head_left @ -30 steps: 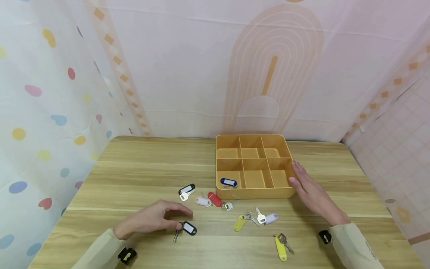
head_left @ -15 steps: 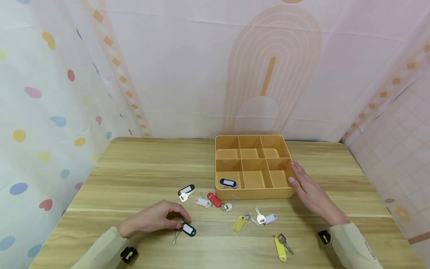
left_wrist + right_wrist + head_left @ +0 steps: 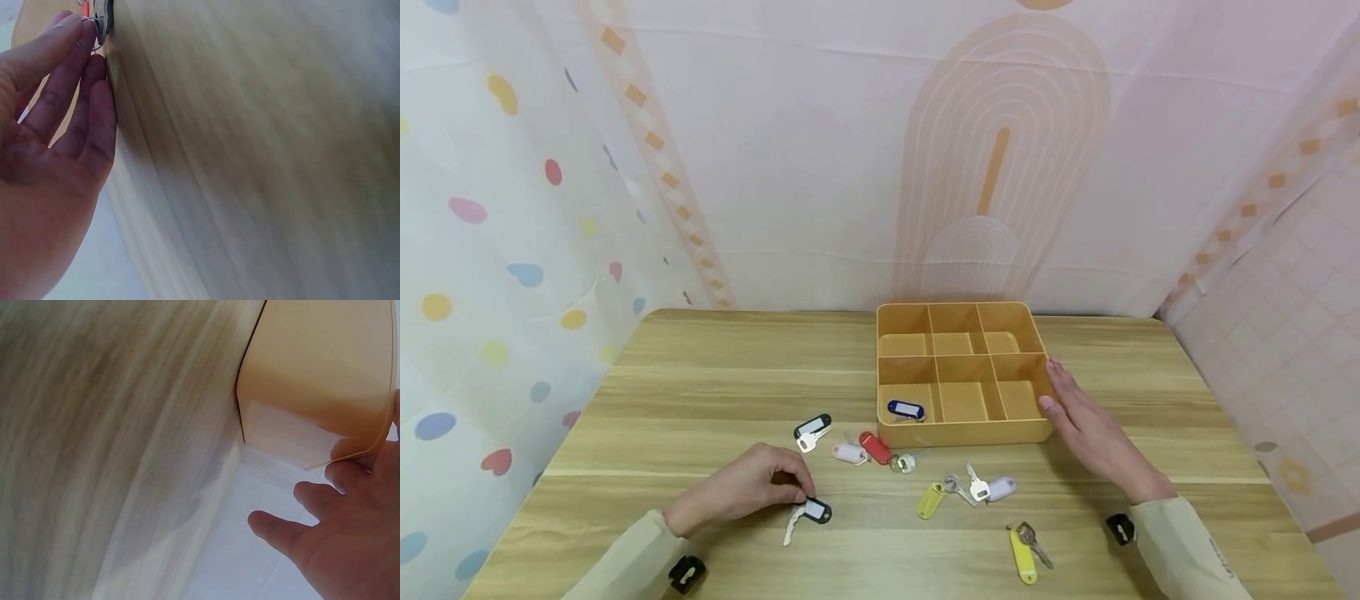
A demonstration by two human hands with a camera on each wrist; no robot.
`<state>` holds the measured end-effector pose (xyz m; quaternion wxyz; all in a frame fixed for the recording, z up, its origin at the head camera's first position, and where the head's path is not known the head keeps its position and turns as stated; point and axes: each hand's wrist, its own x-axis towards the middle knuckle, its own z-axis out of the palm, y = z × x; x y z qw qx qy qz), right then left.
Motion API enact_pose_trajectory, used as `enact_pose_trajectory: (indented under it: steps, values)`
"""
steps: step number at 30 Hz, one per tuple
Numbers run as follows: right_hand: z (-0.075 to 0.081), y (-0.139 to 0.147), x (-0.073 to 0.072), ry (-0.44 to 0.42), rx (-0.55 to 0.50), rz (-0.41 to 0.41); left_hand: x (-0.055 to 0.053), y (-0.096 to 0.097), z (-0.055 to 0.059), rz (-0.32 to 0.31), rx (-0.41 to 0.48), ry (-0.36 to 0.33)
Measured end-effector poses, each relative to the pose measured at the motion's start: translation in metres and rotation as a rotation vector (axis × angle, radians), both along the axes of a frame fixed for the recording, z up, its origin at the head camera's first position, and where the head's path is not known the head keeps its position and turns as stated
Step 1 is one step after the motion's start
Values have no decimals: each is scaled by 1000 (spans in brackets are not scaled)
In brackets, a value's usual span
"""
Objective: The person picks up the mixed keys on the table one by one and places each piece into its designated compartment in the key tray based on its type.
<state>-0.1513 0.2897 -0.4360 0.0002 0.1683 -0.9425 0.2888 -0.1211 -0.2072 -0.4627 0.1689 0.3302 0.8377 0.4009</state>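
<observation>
Thumb and index finger of my left hand [image 3: 741, 490] pinch the ring of a key tag with a black frame [image 3: 817, 511] and a white label. A silver key [image 3: 793, 527] hangs from the same ring, low over the table. In the left wrist view the thin metal ring [image 3: 97, 47] shows at the fingertips. At the right, my right hand [image 3: 1096, 442] rests with extended fingers against the side of an orange six-compartment box [image 3: 966, 433]. The right wrist view shows those fingers at the box's wall [image 3: 312, 369]. A blue key tag [image 3: 906, 409] lies in the box's front left compartment.
Between hand and box lie another black key tag [image 3: 812, 427], a pink one [image 3: 849, 453] and a red one [image 3: 875, 447]. Nearer lie two yellow key tags [image 3: 931, 501] and a lilac one [image 3: 1001, 489], with keys. A patterned curtain [image 3: 805, 167] stands behind the table [image 3: 737, 358].
My left thumb and index finger have come together on the ring, and its key has turned to show a brighter face. My right hand stays at the box.
</observation>
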Motion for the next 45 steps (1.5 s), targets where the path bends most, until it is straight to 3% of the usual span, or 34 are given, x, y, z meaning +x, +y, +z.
enact_pose_trajectory:
  steps: [8,15,24,31,42,45]
  values:
    - [-1,-1,0,4,-4,4,3,2,2,32,58,-8]
    - [-2,-3,-1,-4,-3,-1,2,9,10,50,92,113]
    - [-3,-2,-1,-2,-15,2,3,21,26,116,114,195]
    - [-3,-1,0,9,-14,-9,0,37,34,143,156,302]
    - [-5,-1,0,4,-27,-15,-1,59,43,190,205,379]
    - [-6,0,-1,0,-32,-13,-2,66,47,204,211,372]
